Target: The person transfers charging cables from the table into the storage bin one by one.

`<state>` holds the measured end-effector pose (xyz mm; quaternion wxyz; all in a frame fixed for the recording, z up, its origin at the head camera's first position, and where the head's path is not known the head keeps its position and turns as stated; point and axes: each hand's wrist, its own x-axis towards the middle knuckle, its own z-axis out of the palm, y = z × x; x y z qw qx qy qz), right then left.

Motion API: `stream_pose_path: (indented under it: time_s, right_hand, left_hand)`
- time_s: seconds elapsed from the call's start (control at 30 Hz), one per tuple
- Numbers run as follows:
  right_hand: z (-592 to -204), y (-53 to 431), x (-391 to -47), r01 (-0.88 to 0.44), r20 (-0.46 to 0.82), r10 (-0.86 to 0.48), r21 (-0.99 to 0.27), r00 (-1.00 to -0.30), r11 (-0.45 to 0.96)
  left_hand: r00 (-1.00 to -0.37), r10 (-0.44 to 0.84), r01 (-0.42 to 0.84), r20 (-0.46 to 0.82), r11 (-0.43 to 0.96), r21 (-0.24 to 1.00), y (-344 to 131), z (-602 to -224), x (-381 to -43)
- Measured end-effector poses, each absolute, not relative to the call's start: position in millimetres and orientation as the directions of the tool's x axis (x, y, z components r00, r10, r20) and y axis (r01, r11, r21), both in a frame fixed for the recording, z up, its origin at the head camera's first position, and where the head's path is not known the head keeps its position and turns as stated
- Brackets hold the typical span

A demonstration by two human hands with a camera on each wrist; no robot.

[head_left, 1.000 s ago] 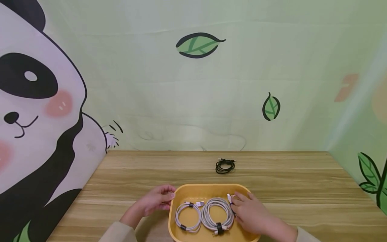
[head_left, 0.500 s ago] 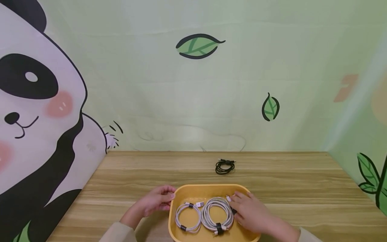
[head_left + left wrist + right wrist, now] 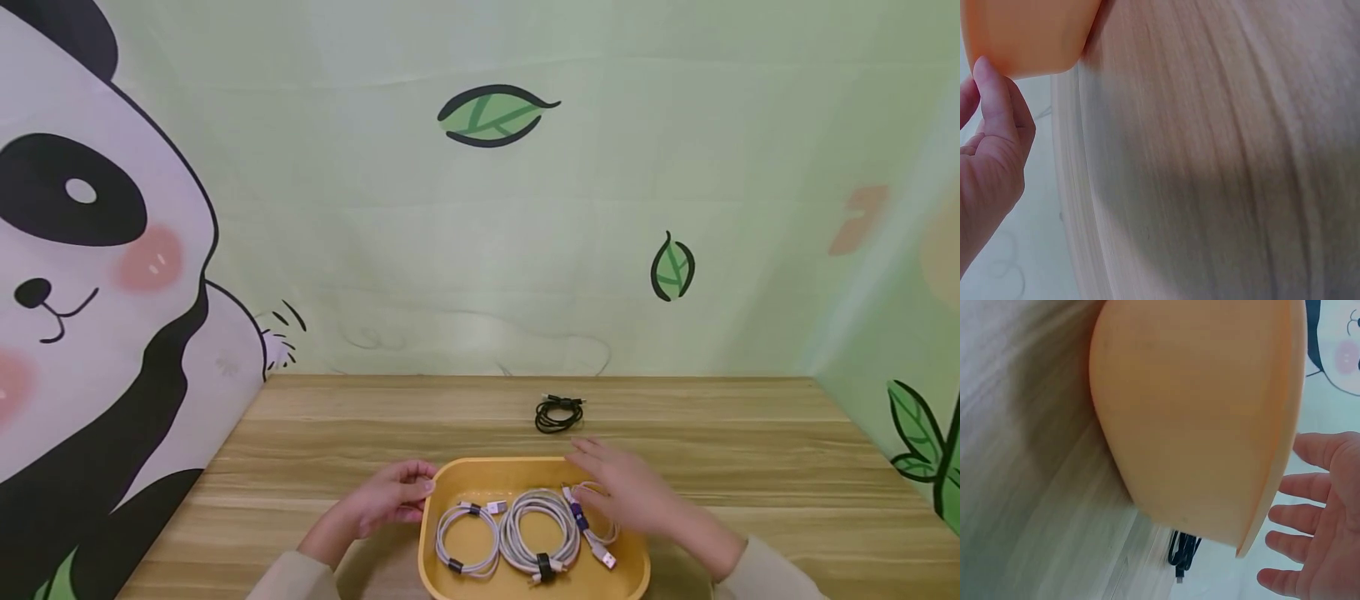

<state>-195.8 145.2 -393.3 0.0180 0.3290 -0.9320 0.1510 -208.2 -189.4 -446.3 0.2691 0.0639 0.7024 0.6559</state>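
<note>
A yellow bin point(image 3: 487, 473) stands at the table's near side. My left hand point(image 3: 386, 500) grips its left rim, thumb on top; in the left wrist view the fingertips meet the orange-looking bin wall point(image 3: 1035, 37). Inside lie a small white charging cable coil point(image 3: 440, 537), a thicker grey-white cable coil point(image 3: 512, 533) with a black strap, and at right a white USB cable point(image 3: 602, 556) with a dark purple tie. Above the bin's right side is my right hand point(image 3: 637, 493), fingers spread and holding nothing; the right wrist view shows its palm point(image 3: 1338, 519) beside the rim.
A coiled black cable point(image 3: 546, 422) lies on the wooden table point(image 3: 360, 417) behind the bin. Behind the table hangs a pale green cloth backdrop point(image 3: 360, 208) with a panda and leaves printed on it.
My right hand has let go of the purple-tied white cable in the bin and risen up and back, uncovering it. The left hand stays on the rim.
</note>
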Motion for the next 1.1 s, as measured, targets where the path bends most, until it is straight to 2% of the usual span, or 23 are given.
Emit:
stream_pose_path:
  time_s: [0.37,0.67,1.1]
  right_hand:
    - [-400,149,-214,-0.593,0.147,-0.576,-0.277,-0.804,0.756]
    - [-409,153,-232,-0.541,0.191,-0.511,-0.410,-0.838,0.734]
    - [-422,160,-259,-0.450,0.183,-0.430,-0.580,-0.884,0.679]
  left_hand:
    - [-0.847,0.441,-0.270,-0.298,0.126,0.955,-190,-446,-209]
    - [-0.847,0.440,-0.272,-0.298,0.123,0.954,-189,-445,-209]
    - [-0.848,0.437,-0.276,-0.300,0.121,0.954,-190,-445,-208]
